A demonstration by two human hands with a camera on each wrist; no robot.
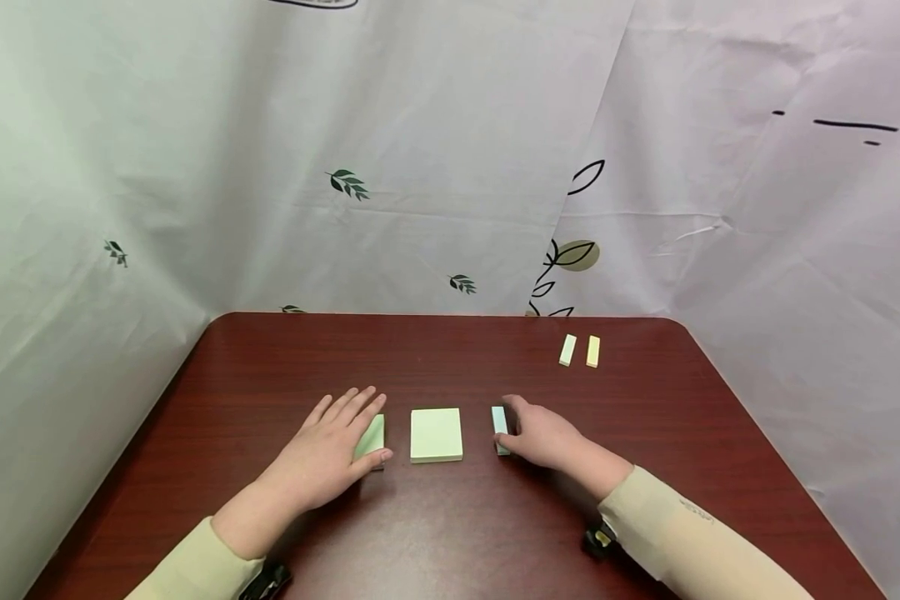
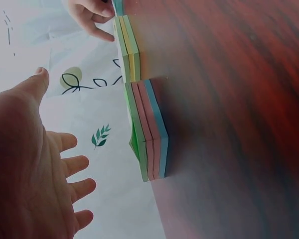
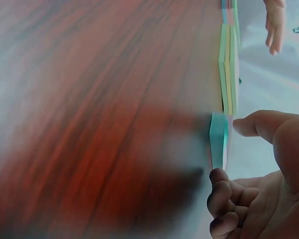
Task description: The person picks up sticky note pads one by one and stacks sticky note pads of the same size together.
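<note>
My left hand (image 1: 328,457), fingers spread and straight, is over a stack of square sticky notes (image 1: 372,440) and hides part of it. In the left wrist view that stack (image 2: 149,134) shows green, pink and blue layers, with a gap between it and the palm. Beside it lies a pale green sticky note stack (image 1: 436,434) with a yellow layer inside. A narrow teal sticky note pad (image 1: 499,419) lies farther right. My right hand (image 1: 543,435) is around this pad, thumb tip apart from it, fingertips (image 3: 219,177) close at one end; contact is unclear.
Two narrow sticky note pads, one whitish (image 1: 567,350) and one yellow (image 1: 593,352), lie toward the back right of the dark red table (image 1: 307,350). White fabric (image 1: 435,125) with leaf prints hangs behind the table and along both sides.
</note>
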